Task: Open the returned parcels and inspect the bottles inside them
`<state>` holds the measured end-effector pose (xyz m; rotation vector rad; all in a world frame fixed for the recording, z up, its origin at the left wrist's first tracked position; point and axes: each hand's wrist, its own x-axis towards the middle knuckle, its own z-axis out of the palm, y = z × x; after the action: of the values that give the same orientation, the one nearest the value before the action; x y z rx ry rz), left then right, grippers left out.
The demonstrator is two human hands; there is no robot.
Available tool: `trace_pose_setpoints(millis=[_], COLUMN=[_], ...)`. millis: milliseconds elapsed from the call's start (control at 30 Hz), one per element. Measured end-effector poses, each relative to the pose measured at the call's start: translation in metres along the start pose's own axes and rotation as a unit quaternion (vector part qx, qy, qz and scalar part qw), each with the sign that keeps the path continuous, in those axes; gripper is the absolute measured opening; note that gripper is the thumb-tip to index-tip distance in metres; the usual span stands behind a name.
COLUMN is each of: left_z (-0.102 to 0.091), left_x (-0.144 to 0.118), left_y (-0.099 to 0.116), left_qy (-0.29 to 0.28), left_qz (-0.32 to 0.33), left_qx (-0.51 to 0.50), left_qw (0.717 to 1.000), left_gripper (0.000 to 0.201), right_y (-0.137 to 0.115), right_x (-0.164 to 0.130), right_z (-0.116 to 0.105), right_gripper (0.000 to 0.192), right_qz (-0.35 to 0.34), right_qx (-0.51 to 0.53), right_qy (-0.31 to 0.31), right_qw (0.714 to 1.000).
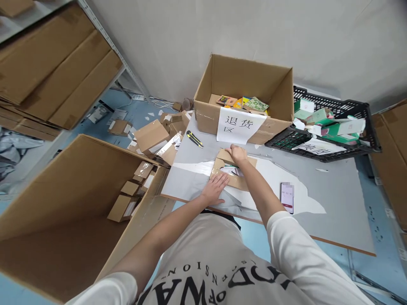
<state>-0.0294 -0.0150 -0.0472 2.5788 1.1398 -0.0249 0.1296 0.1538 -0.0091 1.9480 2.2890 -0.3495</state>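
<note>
A small cardboard box (pixel 234 181) lies on the table in front of me, its top flaps parted; something white and green shows inside. My left hand (pixel 215 189) rests with fingers stretched out over the box's near left corner. At the far side, my right hand (pixel 237 154) has its fingers curled on the far flap; the fingertips are partly hidden. Beneath the box a white sheet (pixel 282 178) covers part of the tabletop. A yellow and black utility knife (pixel 194 139) lies apart from both hands, to the far left.
A large carton (pixel 203 113) with colourful packets and a paper sign stands behind. Right of it is a black crate (pixel 324 154) of green and white boxes. A phone (pixel 286 197) lies on the table. At left, a big open carton (pixel 63 186) holds small boxes; loose cardboard (pixel 151 137) is piled nearby.
</note>
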Motion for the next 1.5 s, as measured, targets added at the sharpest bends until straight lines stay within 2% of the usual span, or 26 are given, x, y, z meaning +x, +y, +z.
trace_pose_setpoints(millis=[67, 167, 233, 300, 367, 433, 500, 567, 633, 700, 767, 867, 967, 1067, 1167, 1233, 1300, 1400, 1500], left_z=[-0.003, -0.011, -0.019, -0.028, -0.036, -0.04, -0.041, -0.04, -0.039, -0.037, -0.037, -0.036, -0.039, -0.046, -0.056, -0.063, -0.069, -0.076, -0.082], left_x=[0.001, 0.003, 0.004, 0.006, 0.01, 0.018, 0.027, 0.036, 0.043, 0.047, 0.047, 0.044, 0.04, 0.038, 0.035, 0.032, 0.031, 0.035, 0.045], left_y=[-0.003, -0.014, -0.026, -0.042, -0.061, -0.081, -0.097, -0.109, -0.116, -0.118, -0.117, -0.113, -0.108, -0.104, -0.104, -0.103, -0.1, -0.088, -0.067], left_qy=[0.009, 0.032, 0.053, 0.078, 0.094, 0.073, 0.036, 0.013, 0.004, 0.0, -0.007, -0.015, -0.021, -0.037, -0.078, -0.103, -0.107, -0.054, 0.014], left_qz=[0.005, 0.01, 0.009, -0.002, -0.016, -0.002, 0.026, 0.047, 0.049, 0.041, 0.036, 0.034, 0.033, 0.034, 0.043, 0.048, 0.044, 0.028, 0.034], left_qx=[-0.013, -0.05, -0.076, -0.096, -0.113, -0.133, -0.15, -0.161, -0.16, -0.149, -0.135, -0.12, -0.116, -0.101, -0.071, -0.047, -0.024, -0.008, 0.009], left_qw=[1.0, 0.998, 0.996, 0.992, 0.989, 0.989, 0.988, 0.986, 0.986, 0.988, 0.99, 0.992, 0.993, 0.994, 0.993, 0.992, 0.993, 0.998, 0.999], left_gripper=[0.099, 0.075, 0.068, 0.075, 0.094, 0.11, 0.113, 0.107, 0.101, 0.099, 0.098, 0.092, 0.086, 0.087, 0.087, 0.089, 0.086, 0.061, 0.044], right_y=[0.001, 0.012, 0.02, 0.028, 0.032, 0.032, 0.03, 0.026, 0.02, 0.014, 0.01, 0.007, 0.008, 0.007, 0.005, 0.005, 0.007, 0.017, 0.026], right_x=[-0.009, -0.039, -0.069, -0.1, -0.123, -0.135, -0.137, -0.136, -0.139, -0.148, -0.164, -0.189, -0.203, -0.208, -0.213, -0.216, -0.217, -0.206, -0.179], right_z=[-0.001, 0.0, 0.005, 0.014, 0.022, 0.026, 0.026, 0.022, 0.018, 0.02, 0.031, 0.059, 0.089, 0.113, 0.123, 0.12, 0.108, 0.074, 0.035], right_gripper=[0.048, 0.039, 0.039, 0.039, 0.044, 0.064, 0.071, 0.06, 0.038, 0.026, 0.031, 0.035, 0.039, 0.046, 0.056, 0.062, 0.065, 0.054, 0.045], right_qz=[-0.043, -0.153, -0.224, -0.27, -0.263, -0.204, -0.144, -0.116, -0.103, -0.088, -0.09, -0.141, -0.176, -0.17, -0.173, -0.173, -0.166, -0.141, -0.122], right_qx=[0.006, 0.003, 0.002, 0.012, 0.028, 0.046, 0.059, 0.057, 0.033, -0.002, -0.025, -0.025, -0.012, -0.003, 0.017, 0.047, 0.092, 0.156, 0.139], right_qy=[0.047, 0.111, 0.111, 0.069, 0.038, 0.028, 0.014, -0.01, -0.019, -0.002, 0.038, 0.104, 0.136, 0.134, 0.094, 0.068, 0.055, 0.041, 0.003], right_qw=[0.998, 0.982, 0.968, 0.96, 0.964, 0.977, 0.988, 0.992, 0.994, 0.996, 0.995, 0.984, 0.975, 0.976, 0.98, 0.981, 0.98, 0.977, 0.983])
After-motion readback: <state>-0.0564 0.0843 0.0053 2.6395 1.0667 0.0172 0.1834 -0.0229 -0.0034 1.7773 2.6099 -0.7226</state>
